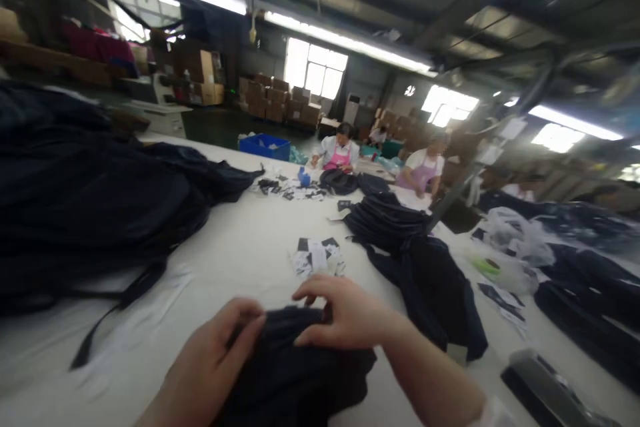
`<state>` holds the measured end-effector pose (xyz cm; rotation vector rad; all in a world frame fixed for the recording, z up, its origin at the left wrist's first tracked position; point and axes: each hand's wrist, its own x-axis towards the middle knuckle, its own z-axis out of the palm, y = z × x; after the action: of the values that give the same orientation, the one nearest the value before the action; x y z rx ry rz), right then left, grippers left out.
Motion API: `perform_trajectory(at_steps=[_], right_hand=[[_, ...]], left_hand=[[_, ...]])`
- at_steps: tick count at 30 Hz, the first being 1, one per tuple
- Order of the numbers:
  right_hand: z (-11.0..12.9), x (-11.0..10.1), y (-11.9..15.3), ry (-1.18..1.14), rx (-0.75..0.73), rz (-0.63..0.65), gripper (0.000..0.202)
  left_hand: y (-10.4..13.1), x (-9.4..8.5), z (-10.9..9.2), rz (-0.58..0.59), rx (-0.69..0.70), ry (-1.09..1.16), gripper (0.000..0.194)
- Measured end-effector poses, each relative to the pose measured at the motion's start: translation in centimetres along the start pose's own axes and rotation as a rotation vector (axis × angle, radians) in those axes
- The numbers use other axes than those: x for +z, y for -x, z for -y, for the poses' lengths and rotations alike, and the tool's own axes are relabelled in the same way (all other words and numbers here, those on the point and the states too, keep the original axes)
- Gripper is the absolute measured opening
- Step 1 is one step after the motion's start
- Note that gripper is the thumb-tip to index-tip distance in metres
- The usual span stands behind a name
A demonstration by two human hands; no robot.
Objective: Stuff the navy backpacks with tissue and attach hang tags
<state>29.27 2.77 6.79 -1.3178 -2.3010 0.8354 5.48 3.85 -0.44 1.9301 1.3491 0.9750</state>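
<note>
A dark navy garment [305, 380] lies bunched on the white table right in front of me. My left hand [215, 353] is closed at its upper left edge, thumb pressed towards the curled forefinger. Over the top edge is my right hand [345, 313], thumb and forefinger apart, with the thumb touching the cloth. Some of its other fingers are hidden behind. Just beyond sits a small pile of black and white tags [317, 257]. To the right lies a stack of dark garments [385, 220], with another dark garment [440, 287] spread in front of it.
A large heap of dark garments [100, 193] covers the left of the white table [230, 247]. At lower right is a dark box-shaped object [555, 390]. Clear plastic bags [517, 237] lie farther right. Co-workers in pink aprons [337, 157] work across the table, near a blue bin [265, 145].
</note>
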Motion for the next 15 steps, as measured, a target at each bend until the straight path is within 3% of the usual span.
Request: perform_trajectory(at_steps=[2, 7, 11, 15], right_hand=[[0.0, -0.1, -0.7, 0.055, -0.001, 0.12, 0.058], [-0.2, 1.7, -1.0, 0.085, -0.039, 0.309, 0.029], [-0.5, 2.5, 0.1, 0.097, -0.053, 0.265, 0.03], [-1.5, 1.9, 0.8, 0.145, -0.067, 0.245, 0.033]], left_hand=[[-0.2, 0.2, -2.0, 0.054, 0.027, 0.095, 0.026], [-0.4, 1.2, -2.5, 0.101, 0.024, 0.178, 0.017], [-0.9, 0.5, -1.9, 0.23, 0.027, 0.197, 0.017], [-2.1, -1.1, -0.2, 0.356, -0.008, 0.283, 0.022]])
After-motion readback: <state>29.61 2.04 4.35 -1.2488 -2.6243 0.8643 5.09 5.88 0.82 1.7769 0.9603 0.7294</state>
